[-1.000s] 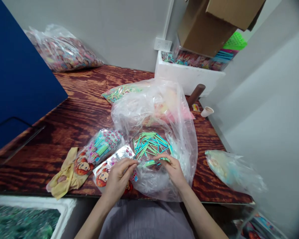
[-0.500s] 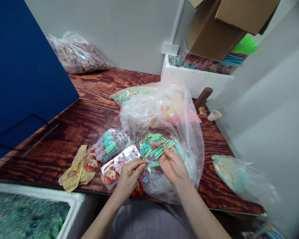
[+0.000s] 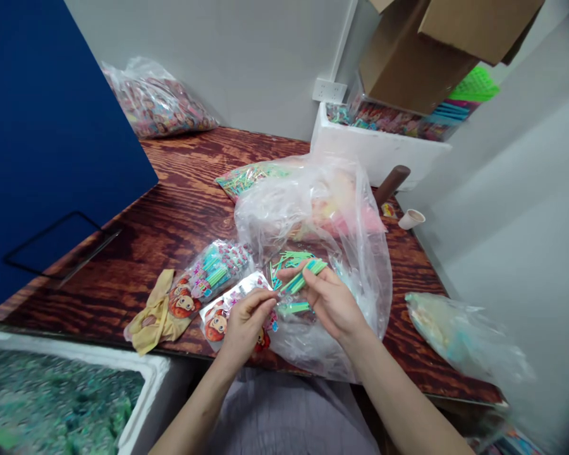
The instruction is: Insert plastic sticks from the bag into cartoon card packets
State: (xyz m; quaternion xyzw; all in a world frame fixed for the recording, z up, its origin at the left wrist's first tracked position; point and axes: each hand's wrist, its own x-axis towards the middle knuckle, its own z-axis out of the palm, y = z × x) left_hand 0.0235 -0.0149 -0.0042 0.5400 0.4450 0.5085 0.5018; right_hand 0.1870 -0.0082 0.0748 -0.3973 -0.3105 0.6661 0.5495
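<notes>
My right hand (image 3: 330, 302) is closed on a small bundle of green and blue sticks (image 3: 307, 276), held just above a large clear plastic bag (image 3: 313, 215) with more loose sticks (image 3: 288, 260) inside. My left hand (image 3: 244, 327) pinches the top edge of a printed cartoon packet (image 3: 220, 316) lying on the wooden table (image 3: 180, 202). A filled packet of sticks (image 3: 213, 272) lies to the left of it.
A yellow cloth (image 3: 152, 313) lies at the table's front left. White foam boxes stand at the back right (image 3: 374, 148) and below left (image 3: 137, 373). A paper cup (image 3: 411, 219), a brown cylinder (image 3: 391, 183), bags of packets (image 3: 159, 104) and a blue board (image 3: 42, 139) surround the table.
My right hand has lifted a bundle of sticks out of the clear bag and turned it upward. My left hand stayed on the printed packet.
</notes>
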